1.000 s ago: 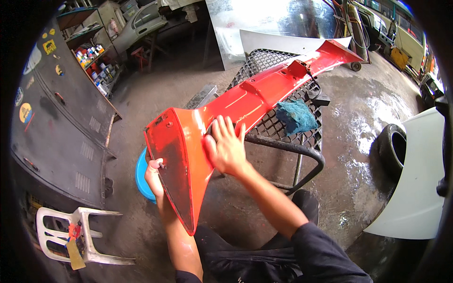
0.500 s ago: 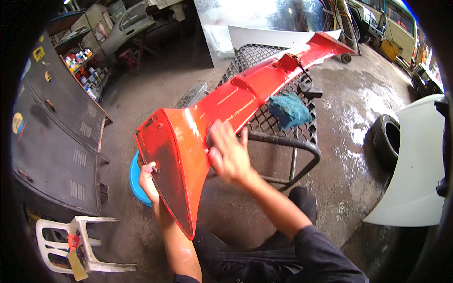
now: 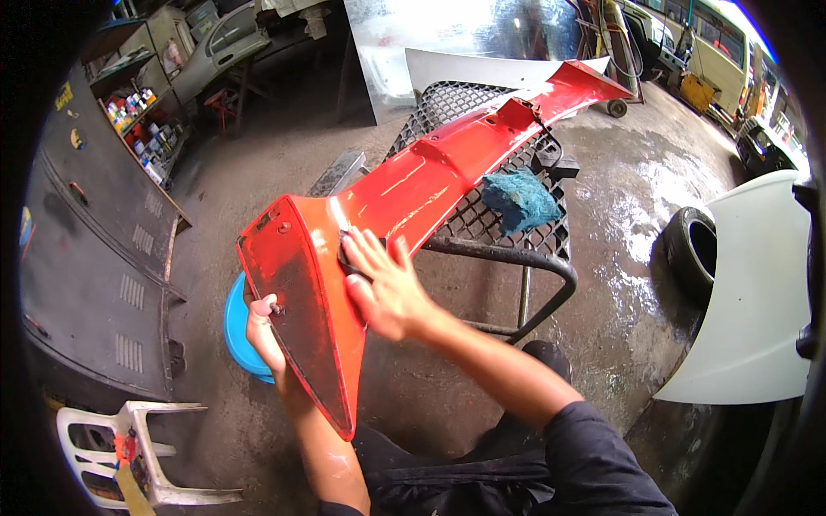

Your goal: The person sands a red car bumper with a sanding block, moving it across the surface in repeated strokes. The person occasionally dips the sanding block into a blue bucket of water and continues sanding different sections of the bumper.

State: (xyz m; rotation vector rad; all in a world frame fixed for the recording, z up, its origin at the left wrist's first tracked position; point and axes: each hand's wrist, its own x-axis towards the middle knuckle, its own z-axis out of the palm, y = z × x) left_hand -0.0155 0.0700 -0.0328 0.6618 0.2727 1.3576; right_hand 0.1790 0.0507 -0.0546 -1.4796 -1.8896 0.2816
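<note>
Two hands at frame centre: my left hand [image 3: 262, 331] grips the stiff, slippery-looking red car spoiler's [image 3: 413, 185] end plate, my right hand [image 3: 383, 288], fingers spread, presses a dark pad [image 3: 347, 258] flat.

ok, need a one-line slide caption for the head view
Right hand presses a dark pad flat on a red car body panel lying across a metal mesh rack, left hand steadying its near end.

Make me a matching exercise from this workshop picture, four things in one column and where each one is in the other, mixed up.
Things:
1. blue rag
2. tyre
3. blue basin
4. right hand

Places:
A. on the floor below the panel's near end
B. on the metal rack
C. flat on the red panel
D. on the wet floor by the white panel

Pairs: 1-B, 2-D, 3-A, 4-C
</note>
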